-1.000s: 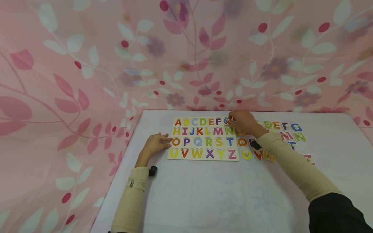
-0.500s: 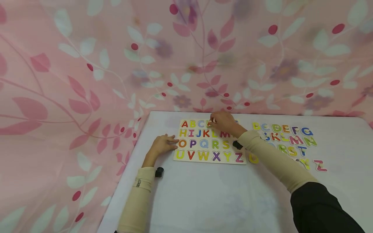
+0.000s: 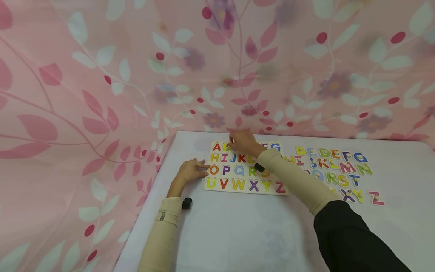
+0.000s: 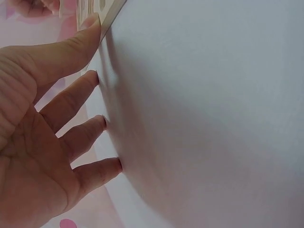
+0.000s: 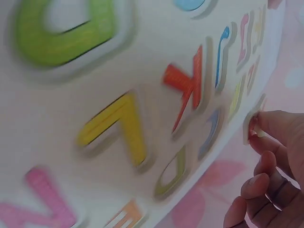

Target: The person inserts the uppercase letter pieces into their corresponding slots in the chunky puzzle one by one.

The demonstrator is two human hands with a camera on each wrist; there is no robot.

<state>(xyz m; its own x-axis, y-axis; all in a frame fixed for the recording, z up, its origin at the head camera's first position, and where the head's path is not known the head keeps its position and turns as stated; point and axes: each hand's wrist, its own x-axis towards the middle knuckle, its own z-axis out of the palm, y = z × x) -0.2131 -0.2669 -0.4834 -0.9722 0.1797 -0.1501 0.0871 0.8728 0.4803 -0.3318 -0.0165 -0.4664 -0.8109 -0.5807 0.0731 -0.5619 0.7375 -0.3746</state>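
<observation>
The flat alphabet board (image 3: 244,191) lies on the white table, with coloured letters in four rows. My right hand (image 3: 244,142) is over its top row near the B, partly hiding that row. In the right wrist view, the thumb and forefinger of my right hand (image 5: 278,161) pinch a small red piece (image 5: 252,126); its letter cannot be read. My left hand (image 3: 190,172) is at the board's left edge. In the left wrist view, the thumb of my left hand (image 4: 47,114) touches the board's edge (image 4: 113,16), its other fingers spread with their tips on the table.
Loose letter pieces with knobs lie in rows right of the board, among them a blue G (image 3: 360,157) and a pink Z (image 3: 376,198). My right forearm hides some. A pink floral cloth (image 3: 136,75) hangs behind the white table (image 3: 231,234).
My right hand has moved left along the top row, from the G to near the B, uncovering more loose pieces. My left hand stays at the board's left edge. The head view has shifted slightly.
</observation>
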